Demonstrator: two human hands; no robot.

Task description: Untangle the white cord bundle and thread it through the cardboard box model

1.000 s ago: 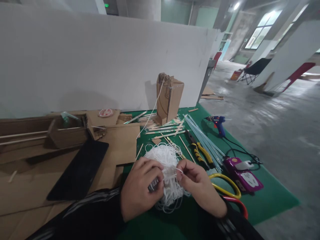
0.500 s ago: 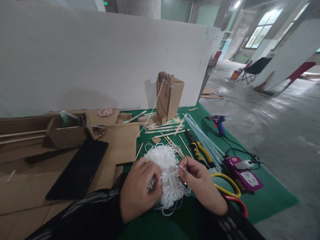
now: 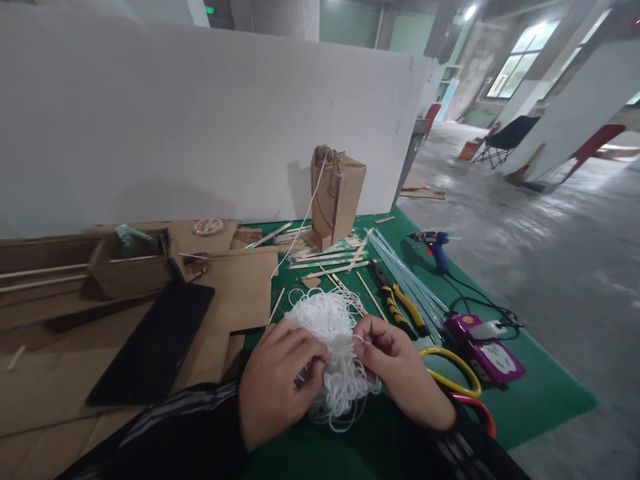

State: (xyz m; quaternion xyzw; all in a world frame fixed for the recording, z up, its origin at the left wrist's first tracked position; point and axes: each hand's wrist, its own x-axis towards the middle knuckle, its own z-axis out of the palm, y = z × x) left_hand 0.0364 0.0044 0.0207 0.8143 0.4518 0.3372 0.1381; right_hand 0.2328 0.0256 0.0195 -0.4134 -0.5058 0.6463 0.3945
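head view: your left hand and right hand are both on the white string. it is a big messy pile lying on the green desk, right in front of you. your left fingers are curled tight round one side of the pile. a small dark thing is tucked under them, too hidden to make out. your right fingers pinch one thin loop near the top.

since a moment ago your right hand has slid a little closer to the left one. the pile has stayed put, so the picking at the loops is going slowly.

the pliers, yellow scissors and blue glue gun lie off to the right. no hand is on them.

no words can be read. the green sign up high is too blurry, and the purple box shows only a white drawing.
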